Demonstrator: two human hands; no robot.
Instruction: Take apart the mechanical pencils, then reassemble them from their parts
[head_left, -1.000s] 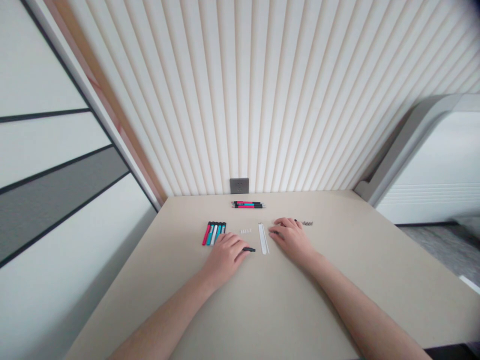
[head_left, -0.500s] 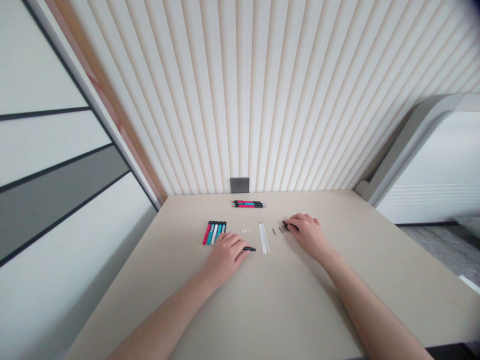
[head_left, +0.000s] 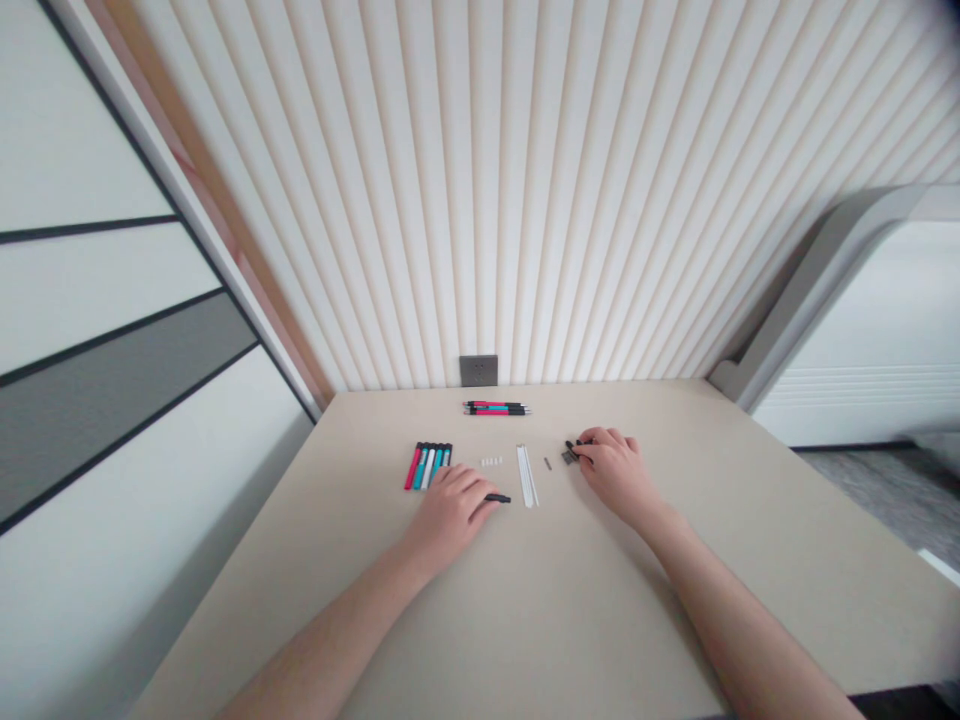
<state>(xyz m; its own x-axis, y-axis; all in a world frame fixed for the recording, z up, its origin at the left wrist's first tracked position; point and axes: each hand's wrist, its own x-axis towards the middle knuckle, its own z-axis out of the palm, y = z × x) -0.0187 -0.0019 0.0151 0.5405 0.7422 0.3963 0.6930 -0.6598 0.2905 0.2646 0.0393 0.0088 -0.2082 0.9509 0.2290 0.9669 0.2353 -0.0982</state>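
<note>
My left hand (head_left: 452, 508) rests on the table, its fingers closed round a pen part whose black end (head_left: 498, 498) sticks out to the right; the rest is hidden under the palm. Just behind it lie several pen barrels (head_left: 429, 466) in red, teal and white with black ends. My right hand (head_left: 619, 478) is closed in a pinch on a small black pen part (head_left: 576, 446), partly covered by the fingers. By its fingertips is a cluster of small grey springs (head_left: 568, 457). One spring (head_left: 547, 464) lies apart, left of them.
Between my hands lie thin white refills (head_left: 527, 476) and a row of tiny white pieces (head_left: 492, 462). Several pens (head_left: 496, 408) lie stacked near the back edge, below a dark wall socket (head_left: 478, 370). A ribbed wall (head_left: 487, 200) bounds the table (head_left: 540, 610).
My right fingers have shifted slightly with the black part, which now shows at a different angle. The springs beside it look bunched closer together. My left hand stays in place.
</note>
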